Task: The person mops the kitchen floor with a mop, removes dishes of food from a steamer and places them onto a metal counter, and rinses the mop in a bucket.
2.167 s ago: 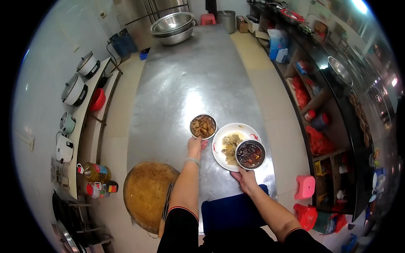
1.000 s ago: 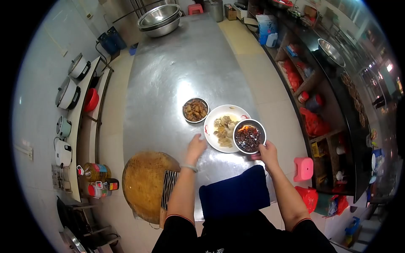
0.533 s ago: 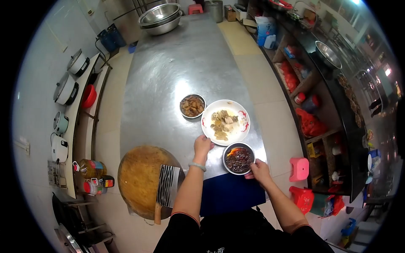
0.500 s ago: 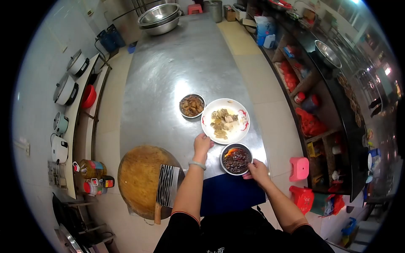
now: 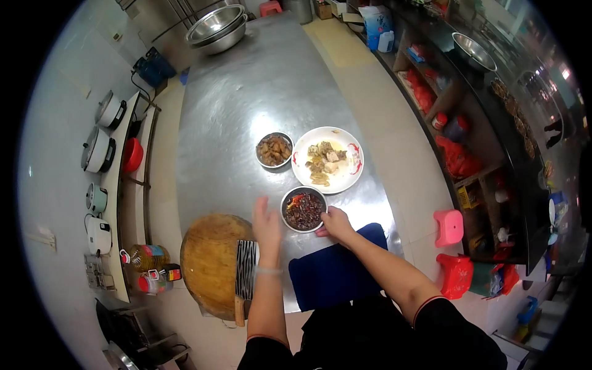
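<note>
My right hand [image 5: 336, 224] grips the right rim of a metal bowl of dark, reddish food [image 5: 304, 209], just below the white plate. My left hand [image 5: 266, 223], blurred by motion, is raised left of that bowl, apart from it, holding nothing, with fingers extended. The white plate with red patterns [image 5: 349, 176] holds pale food pieces. Left of the plate stands a small metal bowl of brown pieces [image 5: 274, 150]. A patterned cleaver [image 5: 247, 266] lies on the right edge of the round wooden board [image 5: 213, 265], partly behind my left arm.
A dark blue cloth [image 5: 336, 277] lies at the near edge of the metal table [image 5: 246, 102]. Large steel bowls [image 5: 217, 31] are stacked at its far end. Cookers [image 5: 97, 150] and oil bottles [image 5: 148, 257] line the left shelf. Pink [image 5: 449, 227] and red stools [image 5: 455, 274] stand right.
The dark food bowl has moved left in my right hand, from over the plate to below it. My left hand has let go of the plate's edge and moved left. The view has shifted.
</note>
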### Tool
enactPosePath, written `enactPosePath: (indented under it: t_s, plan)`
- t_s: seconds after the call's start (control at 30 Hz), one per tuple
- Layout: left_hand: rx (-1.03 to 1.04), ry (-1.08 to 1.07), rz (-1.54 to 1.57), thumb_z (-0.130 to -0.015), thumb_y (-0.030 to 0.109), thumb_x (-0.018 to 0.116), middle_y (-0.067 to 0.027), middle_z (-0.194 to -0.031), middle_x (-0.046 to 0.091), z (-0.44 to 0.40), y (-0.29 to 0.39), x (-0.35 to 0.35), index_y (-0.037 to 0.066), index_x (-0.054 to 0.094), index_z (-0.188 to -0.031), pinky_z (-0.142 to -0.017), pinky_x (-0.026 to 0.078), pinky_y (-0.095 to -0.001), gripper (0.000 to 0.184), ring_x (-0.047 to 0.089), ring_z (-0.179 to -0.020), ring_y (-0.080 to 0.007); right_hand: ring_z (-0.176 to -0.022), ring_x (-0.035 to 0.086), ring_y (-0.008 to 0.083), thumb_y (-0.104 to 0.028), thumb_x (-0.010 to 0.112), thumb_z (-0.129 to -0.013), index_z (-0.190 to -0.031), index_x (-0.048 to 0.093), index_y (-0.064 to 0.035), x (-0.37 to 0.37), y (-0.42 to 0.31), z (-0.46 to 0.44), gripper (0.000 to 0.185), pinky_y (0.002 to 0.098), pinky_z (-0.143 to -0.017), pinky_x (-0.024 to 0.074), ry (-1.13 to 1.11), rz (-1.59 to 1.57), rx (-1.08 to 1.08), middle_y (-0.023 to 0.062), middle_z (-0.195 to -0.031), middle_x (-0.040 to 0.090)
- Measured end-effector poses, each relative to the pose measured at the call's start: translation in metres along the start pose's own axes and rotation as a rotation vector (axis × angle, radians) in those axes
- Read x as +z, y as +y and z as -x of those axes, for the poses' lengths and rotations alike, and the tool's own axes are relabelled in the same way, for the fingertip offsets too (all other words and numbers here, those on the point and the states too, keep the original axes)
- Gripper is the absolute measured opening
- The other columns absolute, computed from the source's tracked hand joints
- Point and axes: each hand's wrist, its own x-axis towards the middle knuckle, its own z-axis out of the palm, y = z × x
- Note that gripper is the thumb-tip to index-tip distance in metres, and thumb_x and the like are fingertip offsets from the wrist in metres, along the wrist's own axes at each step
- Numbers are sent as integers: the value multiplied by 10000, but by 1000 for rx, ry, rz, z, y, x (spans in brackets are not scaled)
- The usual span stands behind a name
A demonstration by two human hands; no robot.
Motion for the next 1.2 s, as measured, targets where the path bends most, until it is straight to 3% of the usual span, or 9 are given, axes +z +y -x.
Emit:
enactPosePath:
  t_s: [0.23,0.47,0.57,0.67,0.97,1.07,1.13,1.17,1.2]
  plan:
    - [-100,-80,-68,-846,10,545,-121,-1101,595,117,-29,-38,13,585,-1135,-878,471,-306,292,589,-1001,-209,-670,684,261,-115,477,-935,-1105,495,74,29,-3,-23,254,326,-562,603,-52,-6,22,199,-896,627]
    - [-298,-204,-12,-865,17,543,-116,-1021,627,163,-35,-27,9,600,-1112,-843,488,-293,253,620,-948,-193,-696,664,233,-208,491,-963,-1154,481,41,0,13,-13,313,319,-598,586,-76,-72,90,179,-901,623]
    - [-270,-238,80,-867,14,542,-115,-979,648,160,-28,-21,10,605,-1107,-823,494,-290,249,632,-922,-188,-705,654,241,-240,456,-970,-1184,452,38,-30,3,-6,351,329,-635,584,102,-166,41,185,-913,620]
    - [-247,-251,59,-871,25,553,-116,-958,668,166,-17,-16,2,613,-1090,-800,499,-281,228,644,-886,-173,-728,662,262,-151,416,-951,-1170,422,51,-57,-7,-14,298,346,-642,592,193,-343,15,202,-903,612]
    - [-359,-434,219,-916,-5,480,-103,-1085,611,213,-25,-3,-27,562,-1134,-876,471,-283,234,598,-981,-179,-743,673,275,-109,397,-955,-1153,426,51,-69,-16,-30,256,358,-606,601,171,-289,27,220,-909,626]
    - [-292,-516,15,-908,4,492,-103,-1103,597,220,-18,-5,-20,570,-1126,-855,478,-281,233,599,-978,-185,-720,659,248,-168,448,-956,-1229,415,35,-82,-9,-14,342,359,-618,581,72,-257,39,190,-913,626]
    - [-121,-500,-142,-864,14,553,-136,-1082,596,225,0,-8,0,589,-1107,-769,509,-298,246,626,-897,-211,-700,649,207,-162,454,-948,-1336,381,9,-88,11,19,430,316,-586,557,198,-16,-148,177,-904,626]
    - [-75,-528,-194,-832,31,593,-162,-1151,550,224,5,-11,-2,585,-1111,-800,499,-333,281,600,-956,-265,-694,641,232,-144,484,-932,-1282,445,18,-98,28,34,388,329,-627,547,300,363,-330,178,-874,623]
    - [-76,-513,-197,-832,31,593,-162,-1151,550,225,3,-15,-2,585,-1111,-800,499,-333,281,600,-956,-265,-863,621,343,-123,554,-865,-1208,515,-6,-102,43,63,364,407,-753,491,458,620,-646,205,-994,611]
